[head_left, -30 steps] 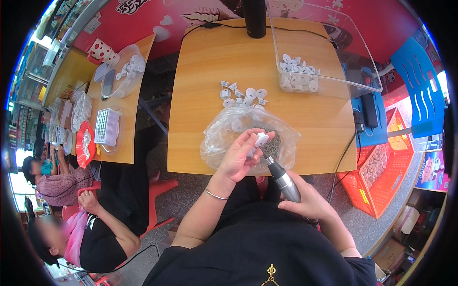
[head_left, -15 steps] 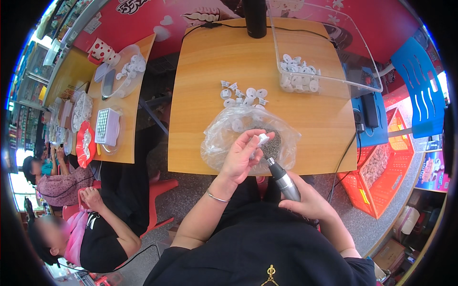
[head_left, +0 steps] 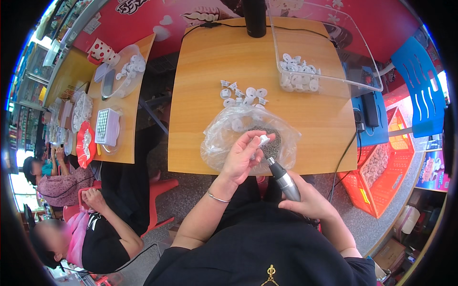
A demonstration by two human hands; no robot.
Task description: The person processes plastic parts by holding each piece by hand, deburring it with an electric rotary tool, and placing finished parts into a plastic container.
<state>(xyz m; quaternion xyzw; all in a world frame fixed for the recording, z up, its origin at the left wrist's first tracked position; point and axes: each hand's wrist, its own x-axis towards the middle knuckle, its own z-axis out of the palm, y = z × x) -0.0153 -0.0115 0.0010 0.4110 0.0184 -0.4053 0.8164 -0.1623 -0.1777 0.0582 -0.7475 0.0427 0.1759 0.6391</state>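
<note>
Between the fingertips of my left hand [head_left: 243, 155] is a small white plastic part [head_left: 263, 139], held over an open clear plastic bag [head_left: 214, 143]. In the bag lies a heap of small grey metal pieces that look like screws [head_left: 273, 145]. My right hand [head_left: 307, 198] is wrapped round a silver and black electric screwdriver [head_left: 287, 183]. The tool's tip points up toward the white part and stays apart from it. Several round white plastic parts [head_left: 250, 93] lie loose on the wooden table [head_left: 200, 62] just beyond the bag.
A clear bin [head_left: 329, 78] with many white parts stands at the back right. A black cylinder [head_left: 254, 19] and a cable occupy the far edge. Right of the table are an orange crate [head_left: 381, 190] and a blue chair [head_left: 420, 90]. Two people sit at a side table [head_left: 126, 105] on the left.
My hands, the white part and the screwdriver stay almost where they were. The nearer person on the left has shifted slightly.
</note>
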